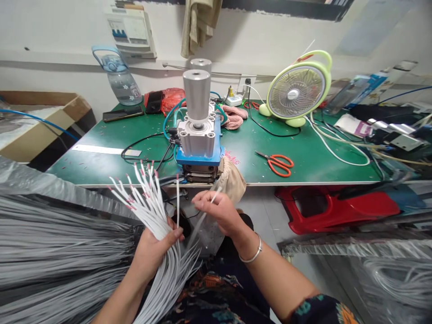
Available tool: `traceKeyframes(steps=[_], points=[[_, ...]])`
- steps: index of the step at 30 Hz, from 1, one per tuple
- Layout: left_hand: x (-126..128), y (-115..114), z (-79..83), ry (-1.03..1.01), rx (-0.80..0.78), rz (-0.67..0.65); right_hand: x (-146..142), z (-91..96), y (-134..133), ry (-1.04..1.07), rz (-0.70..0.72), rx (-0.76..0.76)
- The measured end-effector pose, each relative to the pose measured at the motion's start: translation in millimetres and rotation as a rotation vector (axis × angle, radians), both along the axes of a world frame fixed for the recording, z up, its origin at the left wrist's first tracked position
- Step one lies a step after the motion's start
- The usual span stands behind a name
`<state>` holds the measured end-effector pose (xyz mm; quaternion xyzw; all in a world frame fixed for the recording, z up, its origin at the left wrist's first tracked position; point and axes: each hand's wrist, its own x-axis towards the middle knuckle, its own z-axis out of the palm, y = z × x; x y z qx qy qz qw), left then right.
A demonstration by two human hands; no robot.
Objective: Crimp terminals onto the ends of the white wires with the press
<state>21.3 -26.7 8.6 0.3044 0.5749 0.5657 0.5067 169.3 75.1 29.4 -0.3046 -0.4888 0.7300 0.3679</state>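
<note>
A thick bundle of white cables is gripped in my left hand, with the reddish cut ends fanned out upward and the tails hanging down over my lap. One cable stands apart, upright by my left thumb. My right hand pinches a single white cable, whose pale end pokes out above the fingers; its lower length is blurred. Just beyond both hands, at the table's front edge, is a pneumatic press with a silver cylinder and blue plates. A beige cloth bag hangs beside it.
The green table carries orange-handled scissors, a steel ruler, a green fan, phones and a water bottle. A red stool sits below. Grey cables are heaped at left.
</note>
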Motion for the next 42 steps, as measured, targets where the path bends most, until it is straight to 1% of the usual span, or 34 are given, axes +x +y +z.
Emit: traceKeyframes(steps=[2,4,6,8,10,13,16,18,22,26,28,30,32,34,37,39,40,42], points=[[2.7,0.1,-2.4,0.061,-0.008,-0.087,-2.4,0.0,-1.1,-0.023,0.029,-0.026],[4.5,0.4,-5.3,0.122,-0.036,-0.157,-5.4,-1.3,-2.1,-0.073,0.093,-0.063],[3.9,0.5,-7.9,0.152,-0.053,-0.177,-8.6,-2.5,-1.7,-0.072,0.096,-0.092],[0.6,0.5,-8.7,0.101,-0.051,-0.115,-11.6,-1.8,1.0,-0.016,0.037,-0.151],[-3.9,0.9,-6.4,-0.019,-0.059,0.013,-14.4,1.9,5.7,0.052,-0.031,-0.229],[-9.3,2.9,2.4,-0.175,-0.064,0.199,-18.4,10.8,13.4,0.124,-0.079,-0.355],[-11.3,5.2,11.8,-0.267,-0.029,0.279,-21.6,16.3,18.5,0.173,-0.114,-0.46],[-11.6,5.9,14.9,-0.338,-0.016,0.28,-21.8,15.1,19.5,0.175,-0.121,-0.44],[-10.8,6.0,12.2,-0.439,-0.049,0.276,-16.1,5.4,15.9,0.112,-0.12,-0.277],[-7.0,6.4,3.5,-0.375,-0.142,0.268,-8.4,0.1,6.8,-0.023,-0.033,-0.089],[-4.7,6.2,-1.2,-0.316,-0.157,0.246,-6.2,0.0,3.6,-0.072,-0.002,-0.043],[-3.1,5.6,-5.2,-0.256,-0.169,0.218,-5.1,0.4,2.4,-0.075,-0.003,-0.027],[-2.2,5.0,-8.2,-0.202,-0.179,0.183,-5.0,0.9,2.1,-0.043,-0.014,0.006],[-1.8,4.8,-9.9,-0.142,-0.173,0.136,-6.1,0.8,0.9,-0.013,0.0,0.007],[-1.7,4.3,-11.7,0.009,-0.134,0.018,-9.9,-0.6,-3.1,-0.027,0.107,-0.051],[-2.2,3.3,-13.1,0.104,-0.106,-0.056,-12.9,-1.8,-5.1,-0.037,0.141,-0.05],[-2.7,2.6,-13.6,0.136,-0.099,-0.07,-14.3,-2.0,-5.3,-0.033,0.129,-0.051],[-4.1,1.3,-13.2,0.12,-0.096,-0.034,-16.3,-1.1,-3.4,0.004,0.061,-0.099]])
